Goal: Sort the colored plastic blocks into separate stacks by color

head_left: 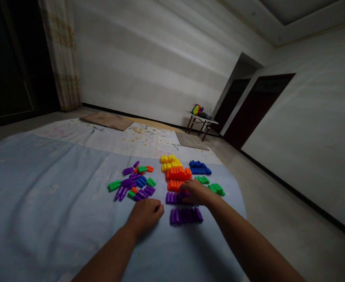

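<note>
My left hand (pixel 146 213) rests on the cloth with curled fingers, just below a mixed pile of purple (pixel 128 182), green (pixel 114 185), blue and orange pieces; whether it holds anything is hidden. Over the right end of the upper purple row (pixel 174 198), my right hand (pixel 193 191) has its fingers bent down, and what lies between them cannot be made out. Another purple row (pixel 186 216) lies nearer. Beyond are orange rows (pixel 178 173) and yellow rows (pixel 171 164). Blue pieces (pixel 200 167) and green pieces (pixel 216 189) lie to the right.
A blue and white flowered cloth (pixel 57 176) covers the table. Flat boards lie at its far left (pixel 108 120) and far right (pixel 191 141). Beyond stands a small table (pixel 203 118) with a colourful bag (pixel 197 109), near a dark door.
</note>
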Demonstrator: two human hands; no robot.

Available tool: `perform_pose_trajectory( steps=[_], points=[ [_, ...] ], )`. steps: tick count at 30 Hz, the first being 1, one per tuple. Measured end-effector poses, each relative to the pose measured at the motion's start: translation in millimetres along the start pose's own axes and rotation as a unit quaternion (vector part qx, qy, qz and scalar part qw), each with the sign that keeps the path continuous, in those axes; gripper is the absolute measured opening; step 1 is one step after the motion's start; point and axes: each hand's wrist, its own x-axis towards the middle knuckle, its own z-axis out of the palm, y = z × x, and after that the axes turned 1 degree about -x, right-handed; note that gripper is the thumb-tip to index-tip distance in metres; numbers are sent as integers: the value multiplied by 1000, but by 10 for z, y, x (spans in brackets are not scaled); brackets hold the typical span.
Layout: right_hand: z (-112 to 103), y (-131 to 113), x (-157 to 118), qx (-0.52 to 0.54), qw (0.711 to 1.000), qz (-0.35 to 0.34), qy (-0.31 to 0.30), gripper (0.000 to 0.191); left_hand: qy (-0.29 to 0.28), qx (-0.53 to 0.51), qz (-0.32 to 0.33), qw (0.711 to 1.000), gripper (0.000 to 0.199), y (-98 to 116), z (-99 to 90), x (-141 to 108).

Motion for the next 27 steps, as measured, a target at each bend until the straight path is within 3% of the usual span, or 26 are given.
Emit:
perform_pose_trajectory(
  steps=[5,11,16,19,22,27],
  points=[
    [63,25,-20,-15,1000,18,-11,31,5,-2,9,1000,34,4,-5,1],
    [10,-32,-16,23,999,11,23,35,10,8,18,1000,34,22,-2,-7],
    [-37,-266,209,119,987,-22,104,31,12,23,33,999,30,23,29,-18],
    [9,-442,426,127,987,-29,94,32,18,9,48,999,26,17,30,-17],
    [71,-597,604,119,990,-17,71,32,64,-25,59,996,26,-3,-10,-17],
    [174,-735,766,105,992,9,64,27,239,-36,26,970,31,-122,-131,-16]
  ],
)
